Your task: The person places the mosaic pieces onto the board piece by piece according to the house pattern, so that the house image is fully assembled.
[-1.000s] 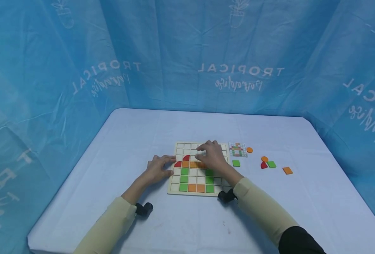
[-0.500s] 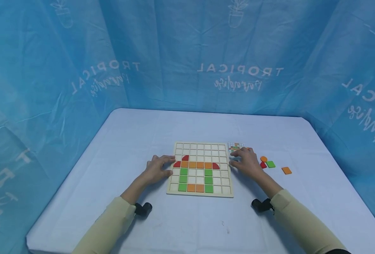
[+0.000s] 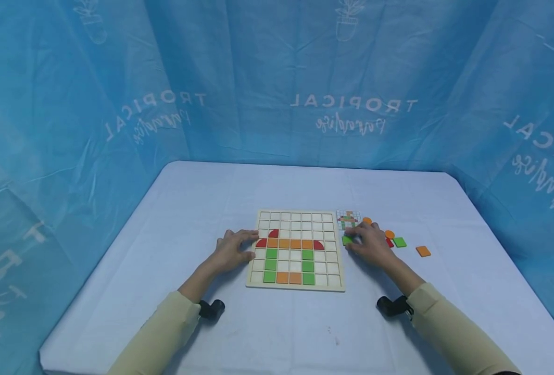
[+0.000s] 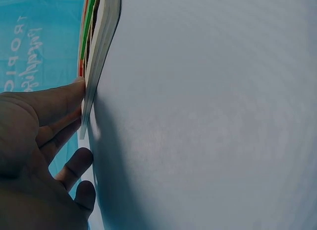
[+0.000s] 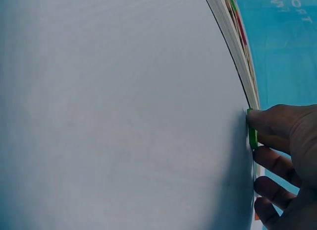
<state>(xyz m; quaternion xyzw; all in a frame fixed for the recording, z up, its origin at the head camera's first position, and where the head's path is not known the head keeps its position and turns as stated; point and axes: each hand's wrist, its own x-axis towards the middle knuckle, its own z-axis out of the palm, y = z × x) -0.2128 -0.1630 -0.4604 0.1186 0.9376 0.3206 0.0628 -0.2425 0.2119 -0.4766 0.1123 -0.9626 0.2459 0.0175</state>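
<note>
In the head view a pale square grid board (image 3: 284, 260) lies mid-table, with green, orange and red tiles set in some of its cells. My left hand (image 3: 230, 250) rests at its left edge; the left wrist view shows the thumb and fingers (image 4: 59, 98) touching the board's side, spread and not wrapped round it. Just off the board's right edge, my right hand (image 3: 369, 244) has thumb and fingers around a green square tile (image 3: 346, 240). In the right wrist view that green tile (image 5: 252, 130) sits between thumb and fingertips, low over the white cloth.
A small pattern card (image 3: 348, 219) lies by the board's upper right corner. To the right are orange discs (image 3: 389, 234), a red piece (image 3: 390, 242) partly behind the hand, another green square (image 3: 400, 242) and an orange square (image 3: 423, 251). A blue curtain (image 3: 277, 83) surrounds the table.
My right hand has moved right, off the board, leaving a red quarter-round tile at the right end of the orange row. It now holds the loose green square. The left hand stays put.
</note>
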